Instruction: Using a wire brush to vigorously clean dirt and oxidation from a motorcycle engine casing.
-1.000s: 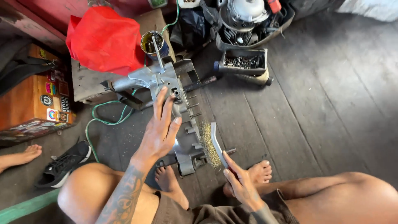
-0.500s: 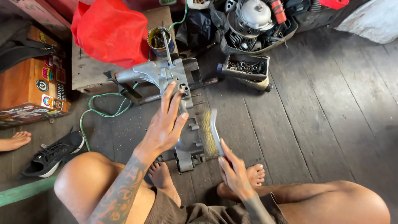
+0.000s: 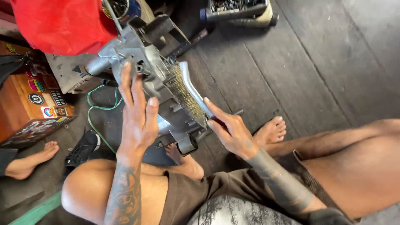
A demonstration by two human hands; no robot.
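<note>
A grey metal engine casing (image 3: 143,58) stands tilted on the dark wooden floor between my knees. My left hand (image 3: 137,112) lies flat on its left side, fingers spread and pointing up. My right hand (image 3: 231,129) grips a wire brush (image 3: 187,93) with a pale handle and brass bristles. The bristles press against the casing's right side. My bare feet (image 3: 273,129) rest on the floor under the casing.
A red cloth (image 3: 62,25) covers something at the top left. A wooden box with stickers (image 3: 29,104), a green cord (image 3: 98,125) and a black shoe (image 3: 83,148) lie at the left. Another person's foot (image 3: 29,160) shows at the left edge. A tray of small parts (image 3: 237,8) sits at the top.
The view has come much closer to the casing. My right hand has carried the brush up along the casing's right side. My left hand stays on the casing.
</note>
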